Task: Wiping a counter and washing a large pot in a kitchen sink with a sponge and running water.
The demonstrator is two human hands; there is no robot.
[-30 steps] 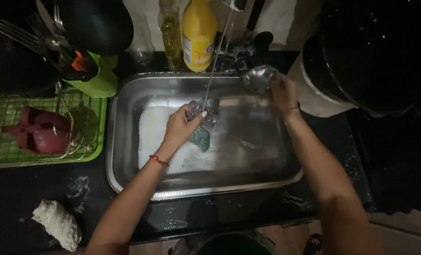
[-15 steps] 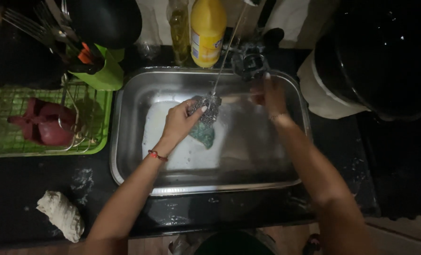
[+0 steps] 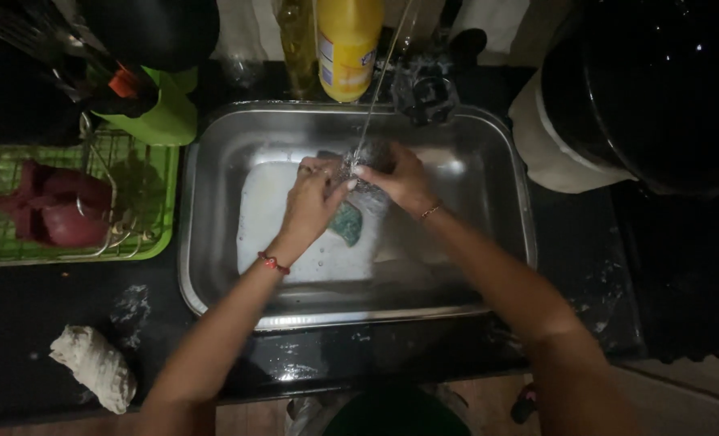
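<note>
A: What is different from a second ago?

B: The right hand [image 3: 401, 179]. It was up at the tap at the back of the sink [image 3: 214, 133]; now it has come down and met the left hand [image 3: 311, 200] under the stream of water [image 3: 380, 81]

A: And the left hand?

B: It has hardly moved. It is in the middle of the sink, fingers curled round a small clear glass [image 3: 361, 164], which sits between the two hands, right where the stream lands

A: So both hands grip it?

B: As far as I can tell, yes. The left wraps one side, and the right closes its fingertips on the other side and the top. The glass is see-through and wet, so I cannot make out its exact shape

A: What does that tell you about the work?

B: I'd judge the water is set and running, and the rinsing has gone from one hand to two

A: And the sponge?

B: The green sponge [image 3: 345, 224] lies loose on the sink floor just below the hands, in milky water, and neither hand touches it

A: Anything else close by?

B: A yellow bottle [image 3: 347, 40] behind the sink, a green rack [image 3: 146, 234] to the left and a crumpled white cloth [image 3: 93, 367] on the dark counter
</note>
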